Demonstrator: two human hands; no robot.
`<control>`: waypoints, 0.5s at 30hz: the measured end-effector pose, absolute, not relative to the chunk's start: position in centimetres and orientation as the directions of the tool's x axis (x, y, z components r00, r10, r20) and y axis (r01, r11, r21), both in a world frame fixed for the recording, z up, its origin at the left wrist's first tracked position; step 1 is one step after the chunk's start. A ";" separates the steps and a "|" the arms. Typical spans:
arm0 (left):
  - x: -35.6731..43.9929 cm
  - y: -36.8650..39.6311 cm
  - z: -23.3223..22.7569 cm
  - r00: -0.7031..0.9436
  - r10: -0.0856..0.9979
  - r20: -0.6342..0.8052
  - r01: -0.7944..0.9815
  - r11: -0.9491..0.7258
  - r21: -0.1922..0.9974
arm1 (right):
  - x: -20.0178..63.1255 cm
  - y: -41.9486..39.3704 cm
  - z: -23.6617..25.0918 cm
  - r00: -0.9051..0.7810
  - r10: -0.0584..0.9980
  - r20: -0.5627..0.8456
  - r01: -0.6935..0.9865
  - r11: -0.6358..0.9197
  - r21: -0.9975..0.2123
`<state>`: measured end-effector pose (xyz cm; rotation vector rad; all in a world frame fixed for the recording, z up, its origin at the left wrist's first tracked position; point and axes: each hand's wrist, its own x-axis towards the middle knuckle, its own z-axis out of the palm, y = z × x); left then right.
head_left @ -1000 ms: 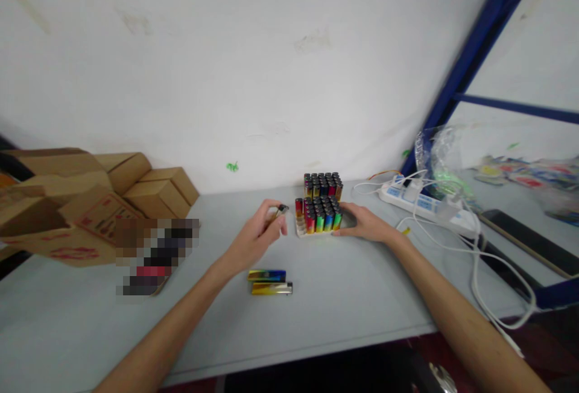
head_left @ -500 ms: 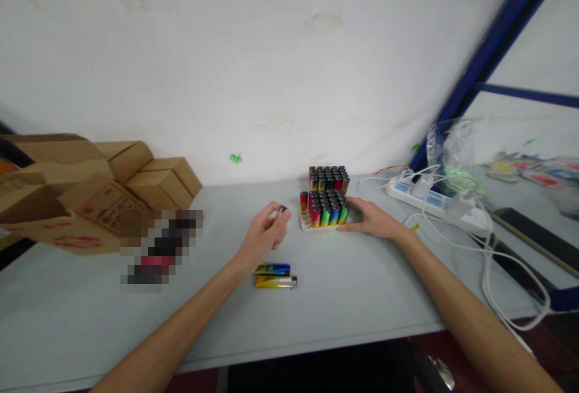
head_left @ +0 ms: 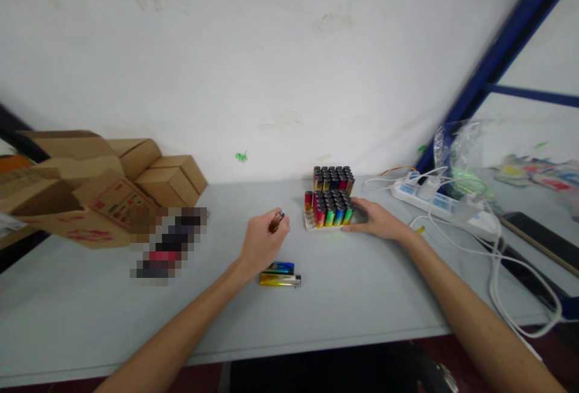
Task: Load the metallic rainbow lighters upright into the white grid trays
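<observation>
My left hand is closed around a lighter whose dark metal top sticks out above my fingers. It hovers over the grey table, just left of a white tray packed with several upright coloured lighters. My right hand rests against the tray's right side and holds it. Two more lighters lie flat side by side on the table, right below my left hand. A second block of upright lighters stands behind the tray, near the wall.
Brown cardboard boxes are stacked at the left by the wall, with a blurred patch beside them. A white power strip with white cables, a clear plastic bag and a blue metal frame fill the right side.
My left hand has drawn back a little from the tray and lowered toward the two flat lighters, still holding its lighter. My right hand stays on the tray. The camera has shifted slightly.
</observation>
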<state>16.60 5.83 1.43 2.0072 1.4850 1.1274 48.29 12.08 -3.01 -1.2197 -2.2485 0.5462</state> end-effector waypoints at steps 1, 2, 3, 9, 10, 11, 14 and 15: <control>16.6 5.8 1.5 0.111 0.925 0.363 0.605 -0.352 0.714 | 48.3 12.1 -3.0 -0.457 0.853 0.253 0.641 0.512 -0.572; 16.6 5.8 1.5 0.111 0.927 0.359 0.607 -0.349 0.714 | 48.3 12.1 -3.1 -0.452 0.855 0.256 0.638 0.510 -0.576; 16.7 5.8 1.5 0.111 0.927 0.358 0.607 -0.348 0.714 | 48.3 12.1 -3.1 -0.448 0.856 0.258 0.636 0.508 -0.581; 16.9 5.7 1.6 0.132 0.915 0.382 0.610 -0.379 0.696 | 48.2 12.0 -2.9 -0.458 0.851 0.259 0.623 0.515 -0.589; 16.9 5.7 1.7 0.135 0.913 0.385 0.616 -0.382 0.689 | 48.2 12.0 -2.9 -0.456 0.852 0.258 0.626 0.513 -0.588; 16.9 5.7 1.7 0.136 0.912 0.387 0.623 -0.382 0.682 | 48.2 12.0 -2.9 -0.452 0.854 0.257 0.629 0.510 -0.587; 16.9 5.7 1.7 0.140 0.914 0.381 0.652 -0.375 0.659 | 48.2 12.0 -2.9 -0.448 0.858 0.252 0.639 0.504 -0.582; 16.9 5.7 1.7 0.140 0.915 0.379 0.664 -0.370 0.649 | 48.2 12.0 -2.9 -0.449 0.858 0.250 0.641 0.504 -0.579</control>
